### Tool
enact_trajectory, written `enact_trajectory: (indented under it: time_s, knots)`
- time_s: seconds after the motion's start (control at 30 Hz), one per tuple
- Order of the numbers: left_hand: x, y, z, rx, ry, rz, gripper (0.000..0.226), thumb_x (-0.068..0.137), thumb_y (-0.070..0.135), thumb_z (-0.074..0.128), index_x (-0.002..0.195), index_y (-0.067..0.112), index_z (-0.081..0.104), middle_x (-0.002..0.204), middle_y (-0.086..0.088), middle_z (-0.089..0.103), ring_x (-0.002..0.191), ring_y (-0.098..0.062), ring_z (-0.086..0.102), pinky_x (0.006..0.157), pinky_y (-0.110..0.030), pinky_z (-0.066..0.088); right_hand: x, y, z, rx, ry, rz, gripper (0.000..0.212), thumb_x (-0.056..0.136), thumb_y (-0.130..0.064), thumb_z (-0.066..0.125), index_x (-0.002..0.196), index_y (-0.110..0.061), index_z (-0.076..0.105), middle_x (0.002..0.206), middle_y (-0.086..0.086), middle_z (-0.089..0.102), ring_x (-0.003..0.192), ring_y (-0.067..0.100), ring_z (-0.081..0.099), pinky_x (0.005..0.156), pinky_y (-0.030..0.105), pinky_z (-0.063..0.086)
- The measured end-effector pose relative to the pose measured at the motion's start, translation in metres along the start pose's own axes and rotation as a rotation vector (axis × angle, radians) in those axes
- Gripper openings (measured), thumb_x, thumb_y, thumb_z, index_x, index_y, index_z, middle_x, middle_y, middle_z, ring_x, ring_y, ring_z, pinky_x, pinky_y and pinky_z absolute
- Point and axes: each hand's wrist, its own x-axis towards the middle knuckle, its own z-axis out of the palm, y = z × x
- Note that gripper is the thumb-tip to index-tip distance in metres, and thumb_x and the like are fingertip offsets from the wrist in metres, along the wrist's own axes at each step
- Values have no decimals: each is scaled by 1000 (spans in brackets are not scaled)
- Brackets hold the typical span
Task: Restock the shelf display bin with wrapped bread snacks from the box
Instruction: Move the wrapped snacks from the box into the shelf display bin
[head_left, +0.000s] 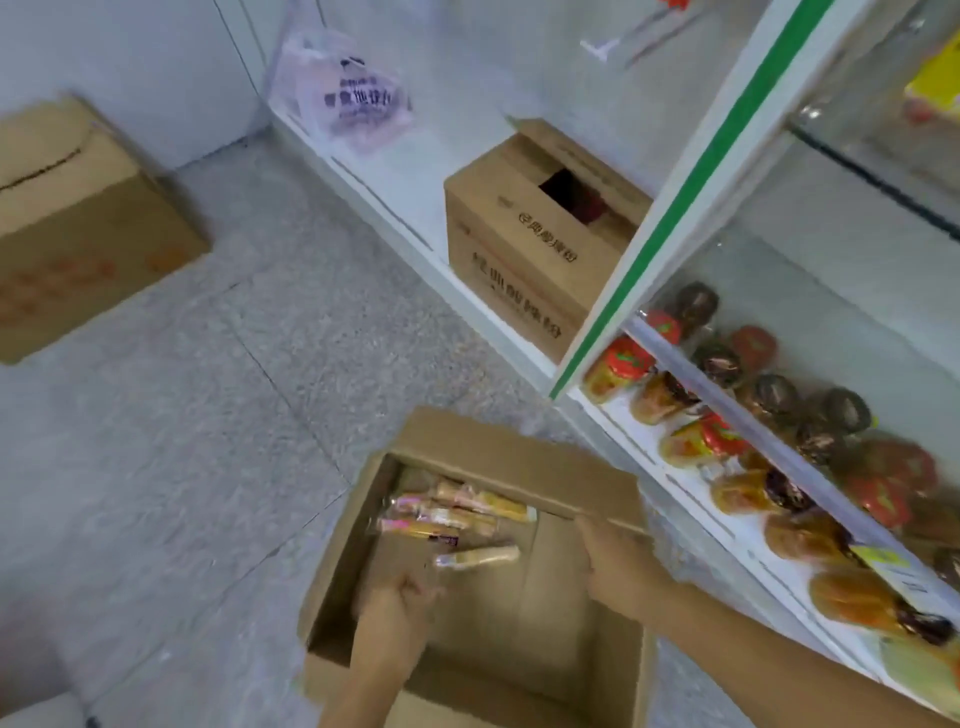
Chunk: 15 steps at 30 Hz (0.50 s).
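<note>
Head view: snacks (457, 512) lie just beyond left grip (395, 610), closure unclear; right grip (621, 569) clamps box (493, 447).

The left hand (395, 608) and right hand (623, 571) are bare; the left forearm (375, 670) and right forearm (769, 656) show uncovered too.

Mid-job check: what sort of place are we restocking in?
Probably a small shop or its stock corner. A green-striped shelf unit holds rows of wrapped bread snacks. A closed carton sits on the tiled floor, and the open box holds more wrapped sticks.
</note>
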Motion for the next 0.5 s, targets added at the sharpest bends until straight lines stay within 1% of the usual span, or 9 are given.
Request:
enact_trajectory:
  time_s: [0.03, 0.07, 0.1, 0.13, 0.2, 0.23, 0.3, 0.4, 0.5]
  knots:
    - [25, -13, 16, 39, 14, 1, 13, 89, 25, 61, 85, 13, 61, 95, -9, 65, 97, -27, 62, 82, -28, 46, 22, 5, 20, -7, -27, -6, 61, 74, -23, 54, 131, -18, 33, 119, 7, 51, 101, 28, 55, 83, 45, 51]
    - [46, -24, 31, 66, 37, -3, 20, 89, 27, 61, 99, 10, 62, 105, -11, 64, 101, -28, 61, 84, -30, 47, 43, 10, 38, 2, -49, -27, 68, 76, -23, 55, 138, -17, 29, 128, 12, 48, 109, 30, 53, 88, 44, 49]
    - [65, -38, 48, 81, 30, -1, 30, 89, 28, 62, 112, 9, 59, 115, -11, 60, 104, -29, 60, 86, -31, 49, 63, 13, 54, 38, -42, -52, 73, 78, -24, 58, 143, -17, 24, 135, 12, 45, 117, 31, 50, 94, 43, 47]
    - [82, -51, 63, 85, 21, -2, 39, 88, 29, 62, 122, 11, 54, 122, -10, 56, 106, -28, 59, 87, -34, 50, 81, 15, 69, 59, -22, -80, 78, 80, -26, 60, 147, -18, 20, 141, 10, 41, 124, 30, 46, 98, 42, 44]
    - [108, -71, 91, 143, -16, 15, 48, 89, 30, 59, 133, 18, 44, 129, -7, 53, 107, -26, 59, 88, -36, 50, 115, 18, 95, 61, -3, -118, 82, 84, -32, 62, 150, -21, 15, 151, 4, 31, 134, 25, 39, 106, 40, 38]
    - [123, -79, 104, 144, -11, 24, 49, 89, 30, 60, 134, 22, 42, 130, -4, 52, 106, -25, 59, 87, -35, 50, 130, 19, 107, 70, -9, -140, 80, 86, -31, 61, 151, -21, 15, 154, 3, 27, 137, 22, 35, 109, 35, 34]
    - [150, -93, 128, 114, -2, 58, 51, 87, 29, 63, 133, 27, 42, 130, 1, 50, 105, -22, 60, 85, -33, 49, 154, 19, 130, 100, -6, -181, 72, 90, -24, 56, 151, -19, 16, 155, 1, 24, 138, 20, 32, 107, 26, 29]
    - [188, -111, 157, 158, -5, 133, 59, 85, 19, 65, 136, 30, 39, 135, 1, 45, 116, -21, 53, 92, -31, 45, 186, 18, 157, 150, 69, -212, 71, 91, -16, 53, 151, -21, 15, 154, 2, 24, 134, 20, 38, 106, 25, 31]
    - [223, -126, 178, 226, 34, 182, 56, 85, 8, 60, 135, 24, 41, 137, -1, 44, 124, -20, 42, 99, -27, 38, 211, 18, 181, 138, 102, -218, 74, 92, -19, 53, 152, -19, 9, 157, 1, 15, 137, 21, 34, 110, 28, 30]
